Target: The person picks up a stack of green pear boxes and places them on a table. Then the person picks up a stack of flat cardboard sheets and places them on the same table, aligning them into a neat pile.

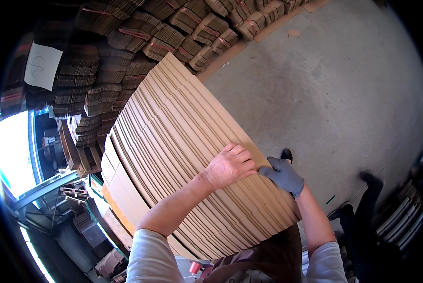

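A long row of flattened cardboard boxes (173,137), standing on edge and pressed together, fills the middle in front of me. My left hand (231,165) is bare and rests on the top edges near the right side of the row. Its fingers are curled closed; whatever they pinch is hidden beneath them. Just to the right, my right hand (284,177) wears a grey glove. The thumb presses on the edge of the outermost sheets, and the other fingers lie along their outer face.
Bundles of cardboard (192,23) tied with pink twine are stacked high at the far left, beside a white paper sheet (43,66). A wooden pallet (81,155) is below them. A pink spool (195,268) sits near my waist. Another person's dark-clothed leg (367,203) shows at the right.
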A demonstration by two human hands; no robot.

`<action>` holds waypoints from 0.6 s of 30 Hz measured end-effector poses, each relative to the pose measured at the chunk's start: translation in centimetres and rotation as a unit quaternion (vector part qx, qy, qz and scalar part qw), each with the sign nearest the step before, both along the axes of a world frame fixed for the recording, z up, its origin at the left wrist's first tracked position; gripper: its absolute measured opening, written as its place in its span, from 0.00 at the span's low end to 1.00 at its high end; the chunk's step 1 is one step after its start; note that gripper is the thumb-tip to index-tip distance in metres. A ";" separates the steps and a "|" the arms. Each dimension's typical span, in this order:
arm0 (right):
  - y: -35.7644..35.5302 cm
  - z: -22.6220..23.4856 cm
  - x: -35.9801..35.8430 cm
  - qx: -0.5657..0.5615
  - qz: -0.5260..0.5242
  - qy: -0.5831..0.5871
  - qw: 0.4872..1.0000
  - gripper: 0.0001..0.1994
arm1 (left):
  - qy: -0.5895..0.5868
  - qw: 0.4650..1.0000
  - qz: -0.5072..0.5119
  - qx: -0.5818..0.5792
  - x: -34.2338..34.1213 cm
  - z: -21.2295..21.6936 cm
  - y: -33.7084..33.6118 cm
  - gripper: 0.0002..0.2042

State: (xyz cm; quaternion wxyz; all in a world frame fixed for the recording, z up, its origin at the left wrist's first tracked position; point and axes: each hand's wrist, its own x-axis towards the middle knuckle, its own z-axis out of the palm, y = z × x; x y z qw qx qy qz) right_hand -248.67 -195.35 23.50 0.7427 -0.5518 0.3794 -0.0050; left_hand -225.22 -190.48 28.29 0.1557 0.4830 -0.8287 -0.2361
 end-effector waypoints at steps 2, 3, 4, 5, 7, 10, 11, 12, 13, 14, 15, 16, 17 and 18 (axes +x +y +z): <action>-0.1 0.2 0.0 0.003 0.002 0.003 1.000 0.16 | -0.003 1.000 -0.001 0.000 0.0 0.0 0.0 0.09; -0.3 0.4 0.1 0.006 0.006 0.006 1.000 0.16 | -0.006 1.000 -0.002 0.001 0.1 0.0 0.1 0.09; -0.4 0.6 0.1 0.010 0.011 0.009 1.000 0.16 | -0.009 1.000 -0.003 0.001 0.1 0.1 0.1 0.09; -0.3 0.5 0.2 0.006 0.010 0.005 1.000 0.16 | -0.009 1.000 -0.002 0.001 0.1 0.1 0.1 0.09; -0.2 0.2 0.1 -0.001 0.007 -0.002 1.000 0.16 | -0.007 1.000 -0.003 0.002 0.2 0.2 0.1 0.09; -0.5 0.2 0.0 0.008 0.017 0.006 1.000 0.16 | -0.003 1.000 0.000 0.001 0.2 0.1 0.2 0.10; -0.5 0.2 0.0 0.008 0.014 0.007 1.000 0.16 | -0.002 1.000 0.000 0.002 0.2 0.1 0.2 0.10; -0.5 0.3 -0.1 0.009 0.012 0.007 1.000 0.16 | -0.001 1.000 0.000 0.003 0.1 0.0 0.3 0.10; -0.5 0.4 -0.1 0.009 0.010 0.008 1.000 0.16 | -0.001 1.000 0.000 0.005 0.1 0.0 0.3 0.10; -0.5 0.3 0.0 -0.007 0.009 0.004 1.000 0.16 | -0.009 1.000 -0.005 0.000 0.2 0.0 0.3 0.10; -0.3 0.1 0.0 -0.020 0.008 0.005 1.000 0.16 | -0.012 1.000 -0.010 -0.002 0.3 -0.2 0.2 0.10; 0.1 -0.1 -0.4 -0.030 0.009 0.011 0.999 0.16 | -0.010 1.000 -0.013 0.000 0.0 -0.3 0.5 0.10; 0.3 -0.5 -0.4 -0.042 -0.005 -0.007 0.999 0.16 | -0.008 1.000 -0.006 0.000 0.1 -0.3 0.6 0.11; 0.4 -0.9 -0.5 -0.053 -0.018 -0.019 0.998 0.16 | -0.001 1.000 0.002 0.001 0.2 0.0 0.5 0.11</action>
